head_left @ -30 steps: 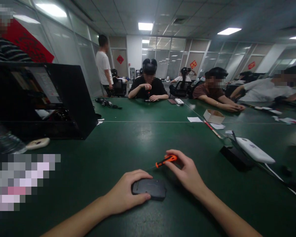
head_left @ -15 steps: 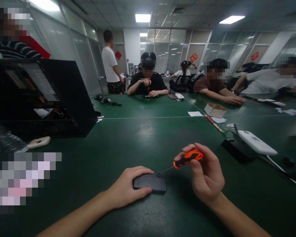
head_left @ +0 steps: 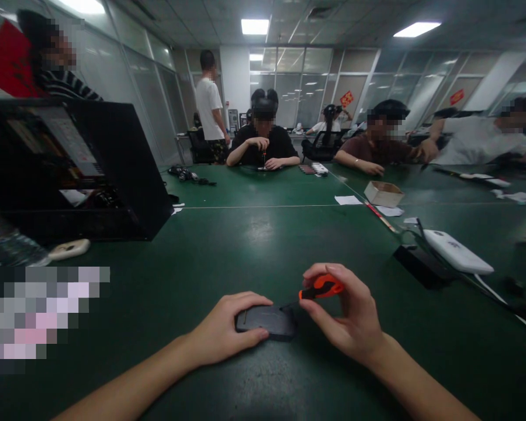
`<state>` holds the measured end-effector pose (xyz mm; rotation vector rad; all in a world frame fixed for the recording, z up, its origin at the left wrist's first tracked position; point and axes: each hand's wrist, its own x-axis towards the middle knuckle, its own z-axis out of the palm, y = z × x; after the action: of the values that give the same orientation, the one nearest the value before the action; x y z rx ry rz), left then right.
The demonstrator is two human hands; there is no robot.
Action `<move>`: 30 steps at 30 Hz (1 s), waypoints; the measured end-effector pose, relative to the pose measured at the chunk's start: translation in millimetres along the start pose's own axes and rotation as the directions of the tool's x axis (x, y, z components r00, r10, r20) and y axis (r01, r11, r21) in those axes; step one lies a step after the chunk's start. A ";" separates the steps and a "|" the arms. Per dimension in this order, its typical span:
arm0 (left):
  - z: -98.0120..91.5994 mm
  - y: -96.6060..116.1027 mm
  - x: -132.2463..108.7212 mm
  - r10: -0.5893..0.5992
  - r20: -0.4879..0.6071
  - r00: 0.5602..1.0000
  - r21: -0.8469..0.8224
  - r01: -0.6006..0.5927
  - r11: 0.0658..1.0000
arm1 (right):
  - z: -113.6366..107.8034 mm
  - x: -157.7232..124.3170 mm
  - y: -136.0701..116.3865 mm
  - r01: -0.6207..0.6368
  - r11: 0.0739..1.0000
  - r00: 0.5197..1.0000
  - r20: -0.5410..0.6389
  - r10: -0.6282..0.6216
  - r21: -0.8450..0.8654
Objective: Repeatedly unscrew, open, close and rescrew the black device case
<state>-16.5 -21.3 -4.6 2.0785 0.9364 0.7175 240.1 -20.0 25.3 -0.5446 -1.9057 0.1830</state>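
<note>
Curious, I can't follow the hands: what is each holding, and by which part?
Right hand: small orange-and-black screwdriver, gripped by its handle. Left hand: flat dark grey rectangular device, clasped at its left end.

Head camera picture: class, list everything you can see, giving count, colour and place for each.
table: one, green, fills the view
flat case: one, dark grey, near edge, under the left hand
screwdriver: one, orange and black handle, tip at the case's far right corner
computer tower: one, black, left
white device: one, right
black box: one, beside the white device
cardboard box: one, pale, right of centre
paper sheets: several, white, around the cardboard box
other people: several, far and right sides, one standing
left hand: grips the case
right hand: holds the screwdriver
</note>
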 end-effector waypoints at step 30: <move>0.2 -2.6 -1.3 0.025 0.015 1.000 0.002 -0.025 1.000 | 6.2 2.2 3.8 -0.288 0.956 0.955 -0.084 0.284 -0.052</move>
<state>-18.1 -21.1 -7.0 2.0982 0.9044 0.7139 234.9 -14.9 23.2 -0.8598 -1.7571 0.2859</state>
